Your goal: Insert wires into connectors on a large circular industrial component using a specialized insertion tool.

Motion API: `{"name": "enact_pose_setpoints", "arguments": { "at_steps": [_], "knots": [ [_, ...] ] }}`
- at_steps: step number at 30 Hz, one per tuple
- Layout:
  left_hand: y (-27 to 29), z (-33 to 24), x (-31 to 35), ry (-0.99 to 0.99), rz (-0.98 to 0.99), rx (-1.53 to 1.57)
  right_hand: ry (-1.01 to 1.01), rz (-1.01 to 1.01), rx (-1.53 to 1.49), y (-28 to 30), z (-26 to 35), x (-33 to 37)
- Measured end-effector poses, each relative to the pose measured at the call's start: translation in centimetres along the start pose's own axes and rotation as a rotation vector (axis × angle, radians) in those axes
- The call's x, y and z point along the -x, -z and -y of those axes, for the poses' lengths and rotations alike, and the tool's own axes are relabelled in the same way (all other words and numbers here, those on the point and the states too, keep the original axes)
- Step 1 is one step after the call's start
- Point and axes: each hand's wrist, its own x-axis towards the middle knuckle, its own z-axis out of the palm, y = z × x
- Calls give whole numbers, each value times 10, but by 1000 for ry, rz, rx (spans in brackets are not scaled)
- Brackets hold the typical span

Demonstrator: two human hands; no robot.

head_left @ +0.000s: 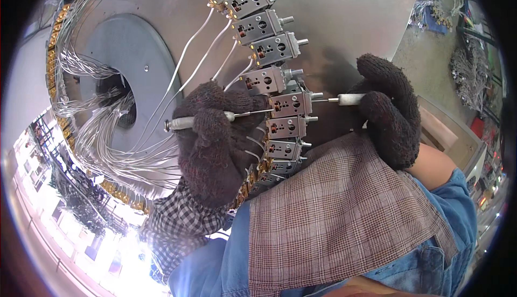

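Observation:
My left hand (210, 151), in a dark knitted glove, is closed around a small screwdriver (183, 123) with a pale handle. Its thin shaft points right, and the tip meets the left side of a metal control unit (291, 104). My right hand (398, 116), gloved alike, pinches a white-handled tool (351, 99). The slim metal tip of that tool points left at the unit's protruding shaft; whether they touch I cannot tell. Several similar boxy units (267, 50) with shafts stand in a curved row along the rim above and below this one.
Many thin silvery wires (156, 167) run from the rim into a grey round hub (145, 43) on a large metal disc (366, 6). Brass-coloured parts (53, 54) line the disc's left rim. Bundles of wired parts (468, 73) hang at the right, near a box (444, 127).

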Motion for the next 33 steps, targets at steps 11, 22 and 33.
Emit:
{"name": "enact_pose_setpoints", "arguments": {
  "at_steps": [11, 22, 33],
  "knots": [
    [8, 9, -10, -91, 100, 19, 148, 36, 282, -3, -2, -6],
    [2, 12, -3, -135, -57, -92, 439, 210, 548, 11, -6, -20],
    [10, 12, 0, 23, 31, 4, 329, 268, 419, 9, -2, -12]
  ]
}}
